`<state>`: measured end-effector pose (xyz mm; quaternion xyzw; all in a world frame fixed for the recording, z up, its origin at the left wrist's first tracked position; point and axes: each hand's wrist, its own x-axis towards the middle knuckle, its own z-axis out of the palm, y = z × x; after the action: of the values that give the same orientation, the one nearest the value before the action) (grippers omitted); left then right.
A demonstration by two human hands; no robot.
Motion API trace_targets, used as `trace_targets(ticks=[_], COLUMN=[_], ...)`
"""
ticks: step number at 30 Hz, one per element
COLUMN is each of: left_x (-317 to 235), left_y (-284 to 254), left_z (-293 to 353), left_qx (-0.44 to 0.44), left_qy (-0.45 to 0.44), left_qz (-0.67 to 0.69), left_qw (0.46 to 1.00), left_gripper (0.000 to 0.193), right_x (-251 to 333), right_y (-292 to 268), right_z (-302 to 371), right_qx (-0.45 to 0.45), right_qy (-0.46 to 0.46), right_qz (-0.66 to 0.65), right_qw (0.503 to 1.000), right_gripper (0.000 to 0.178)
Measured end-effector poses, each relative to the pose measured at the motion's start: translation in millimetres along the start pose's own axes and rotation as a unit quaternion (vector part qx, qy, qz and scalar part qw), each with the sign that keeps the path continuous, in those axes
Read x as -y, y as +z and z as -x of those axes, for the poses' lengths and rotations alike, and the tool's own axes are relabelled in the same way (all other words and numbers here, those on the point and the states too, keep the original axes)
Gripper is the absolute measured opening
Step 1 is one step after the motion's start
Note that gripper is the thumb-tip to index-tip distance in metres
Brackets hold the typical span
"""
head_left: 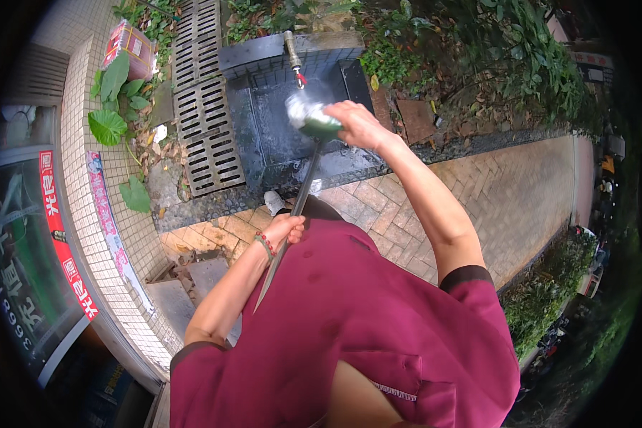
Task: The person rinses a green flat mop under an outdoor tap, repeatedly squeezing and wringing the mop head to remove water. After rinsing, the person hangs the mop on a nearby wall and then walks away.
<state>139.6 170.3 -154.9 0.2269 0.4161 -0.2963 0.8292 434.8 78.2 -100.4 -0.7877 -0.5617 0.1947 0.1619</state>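
Note:
My left hand [287, 228] is closed round a long grey pole [305, 187], in front of my body. The pole runs up and slightly right from near my shirt to a green and white head [319, 127]. That head is smeared by motion and splashing water, so I cannot tell whether it is a mop or a brush. My right hand [357, 125] has its fingers bent over the head's right side. Just above the head is a metal tap [292, 57] with a red part near its outlet. Below lies a dark tiled basin [262, 118] with wet surfaces.
A slotted drain grate [208, 118] runs left of the basin. Beyond it are leafy plants [114, 82], a wrapped pink package [130, 51] and a tiled wall [85, 135]. Brick paving [471, 192] stretches right. Shrubs [506, 57] grow at the far right.

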Motion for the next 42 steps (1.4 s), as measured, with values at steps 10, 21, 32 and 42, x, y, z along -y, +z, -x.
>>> trace_targets(ticks=[10,21,32,42], left_x=[-5.0,-33.9,-13.2,-8.9], left_y=[16.9,-37.9,-39.2,9.2], left_z=[17.1,-105.0,-85.1,58.6], left_qx=[-0.099,-0.314,-0.387,-0.359], left_qy=[-0.004,-0.061,-0.052,-0.050], left_qz=[-0.008,-0.346,-0.372,-0.122], left_qw=[0.995,0.882,0.842,0.924], left_gripper=[0.021,0.026,0.022,0.012], right_x=[84.7,133.4,-59.9,-238.1], right_y=[56.3,116.3,191.1,237.0], right_z=[-71.1,-167.3,-135.0,-205.3], right_qx=[-0.061,0.199,-0.151,-0.045], right_qy=[-0.031,-0.362,0.129,0.256], right_qz=[-0.098,-0.104,-0.436,-0.266], right_qw=[0.993,0.905,0.878,0.928], right_gripper=[0.043,0.029,0.028,0.070])
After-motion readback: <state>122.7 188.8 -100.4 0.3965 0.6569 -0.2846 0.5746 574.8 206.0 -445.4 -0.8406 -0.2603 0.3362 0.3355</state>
